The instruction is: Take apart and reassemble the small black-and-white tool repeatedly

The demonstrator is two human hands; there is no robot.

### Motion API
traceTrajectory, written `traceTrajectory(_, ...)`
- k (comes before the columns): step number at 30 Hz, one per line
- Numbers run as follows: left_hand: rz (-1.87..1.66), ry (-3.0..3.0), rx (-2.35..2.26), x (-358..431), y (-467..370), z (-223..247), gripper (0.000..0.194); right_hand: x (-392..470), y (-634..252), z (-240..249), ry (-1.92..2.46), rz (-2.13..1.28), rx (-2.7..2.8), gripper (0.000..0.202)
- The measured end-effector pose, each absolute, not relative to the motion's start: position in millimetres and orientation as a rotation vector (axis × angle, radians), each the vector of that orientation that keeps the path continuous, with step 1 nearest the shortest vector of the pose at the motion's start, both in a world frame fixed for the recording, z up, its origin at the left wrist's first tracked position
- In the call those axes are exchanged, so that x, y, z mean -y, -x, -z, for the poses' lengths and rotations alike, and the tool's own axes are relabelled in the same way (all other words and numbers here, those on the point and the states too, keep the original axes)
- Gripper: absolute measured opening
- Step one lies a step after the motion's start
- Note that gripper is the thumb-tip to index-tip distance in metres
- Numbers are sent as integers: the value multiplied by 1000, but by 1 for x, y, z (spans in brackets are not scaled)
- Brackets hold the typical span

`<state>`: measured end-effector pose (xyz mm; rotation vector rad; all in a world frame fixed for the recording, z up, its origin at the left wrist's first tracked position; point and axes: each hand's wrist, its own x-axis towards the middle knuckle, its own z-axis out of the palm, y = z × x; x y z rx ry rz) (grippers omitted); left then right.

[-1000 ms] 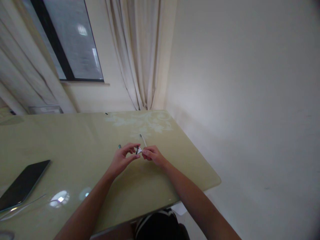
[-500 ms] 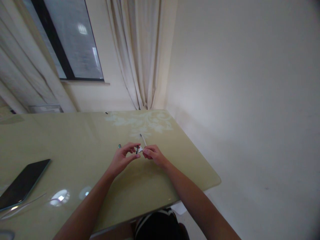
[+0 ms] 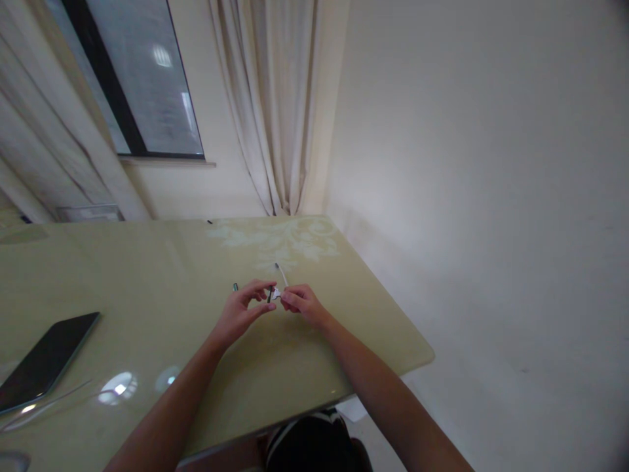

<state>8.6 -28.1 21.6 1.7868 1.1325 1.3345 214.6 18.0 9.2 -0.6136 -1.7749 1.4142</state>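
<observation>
My left hand [image 3: 246, 307] pinches a small, thin dark piece [image 3: 270, 294] upright between thumb and forefinger. Facing it from the right, my right hand [image 3: 301, 304] has its fingers closed on a small white and silvery piece [image 3: 276, 294]. The two pieces are close together; whether they touch I cannot tell. Just beyond the right fingers a slim white stick [image 3: 282, 273] with a dark tip points away, its near end hidden by the hand. Past the left knuckles shows a short dark greenish cylinder [image 3: 235, 287].
A black tablet [image 3: 48, 359] lies on the glossy pale table [image 3: 383, 321] at left, with a white cable [image 3: 49, 403] before it. A tiny dark object [image 3: 209, 222] sits at the far edge. Curtains [image 3: 282, 118] hang behind; a wall [image 3: 472, 196] stands at right.
</observation>
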Motion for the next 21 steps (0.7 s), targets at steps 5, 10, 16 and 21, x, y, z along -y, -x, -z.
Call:
traceTrajectory(5,-1341,-1831,-1166,27,-8,-17,43,-22,-219,-13,635,-1422,1664,51)
traceTrajectory(10,-1296,-1975,-1279,23,-20,-18,40,-47,-242,-23,710,-1263,1275,48)
traceTrajectory(16,-1068,-2095,-1282,-14,-70,-28,39,-76,-272,-23,741,-1218,730,44)
traceTrajectory(21,-852,-2061,-1438,-62,-125,-21,43,-83,-283,-15,735,-1220,482,43)
